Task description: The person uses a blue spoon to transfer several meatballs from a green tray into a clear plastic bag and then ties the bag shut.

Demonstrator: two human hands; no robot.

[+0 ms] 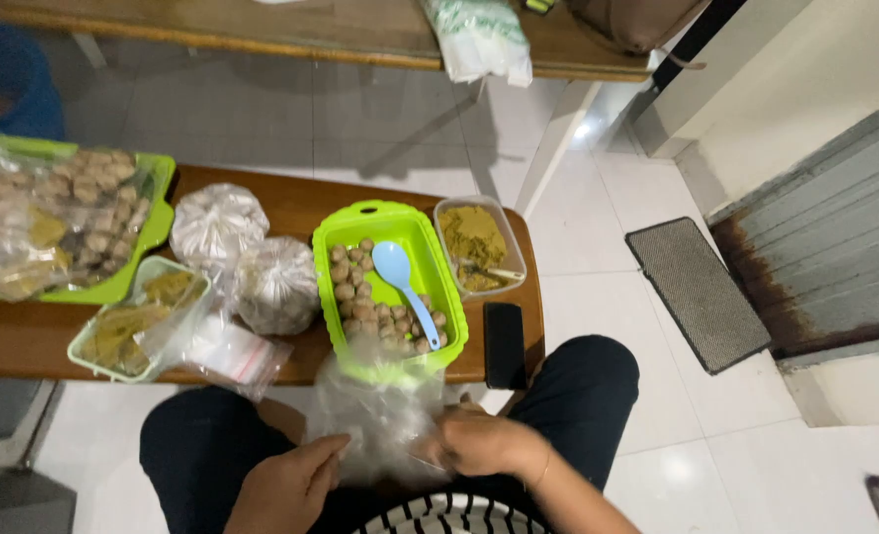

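**Both hands closed on a clear plastic bag over the lap**

Left hand [286, 485] is seen curled, its fingers pinched on the near edge of a clear plastic bag [380, 415]; the right hand [479, 443] is likewise closed on the bag's other side, thumb and fingers narrowed around the film. The bag is held between them above the lap, just below the table edge. Whether anything lies inside it cannot be told, since the plastic is crumpled and blurred. Both forearms are cut off by the lower frame.

Just beyond the bag, a low wooden table [291, 203] is seen. On it, nearest the hands, a bright green tray [425, 247] is set, with brown round balls along its left and near sides and a light blue spoon [405, 287] laid across them. A dark phone [505, 344] is placed to its right at the table edge. Behind that, a clear tub [479, 247] of yellowish paste is found. To the left, two knotted bags [247, 257] of pale contents are grouped, then a small green-rimmed box [133, 321] under loose plastic, and a larger green tray [158, 218] covered with filled bags, partly cut off by the left frame.
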